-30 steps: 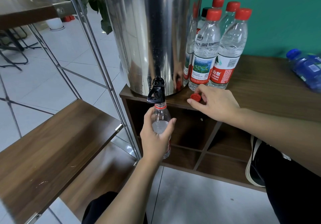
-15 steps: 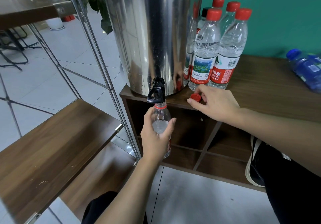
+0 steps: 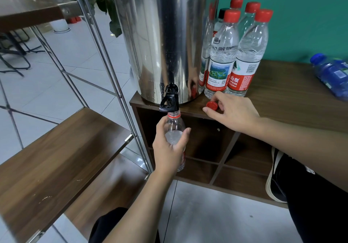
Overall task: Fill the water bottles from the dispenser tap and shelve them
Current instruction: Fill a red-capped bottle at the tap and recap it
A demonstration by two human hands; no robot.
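A steel water dispenser (image 3: 165,35) stands on the left end of a brown cabinet top (image 3: 293,103). Its black tap (image 3: 169,102) juts over the front edge. My left hand (image 3: 169,150) grips an uncapped clear bottle (image 3: 174,127) with its red-ringed mouth right under the tap; water shows inside it. My right hand (image 3: 233,110) rests on the cabinet top and pinches the loose red cap (image 3: 211,105). Several capped clear bottles (image 3: 237,54) with red labels stand to the right of the dispenser.
A blue bottle (image 3: 331,75) lies on its side at the cabinet's far right. A metal-framed rack with wooden shelves (image 3: 56,158) stands to the left, its poles (image 3: 113,73) close to the tap. Open cubbies (image 3: 207,143) sit below the cabinet top. A teal wall is behind.
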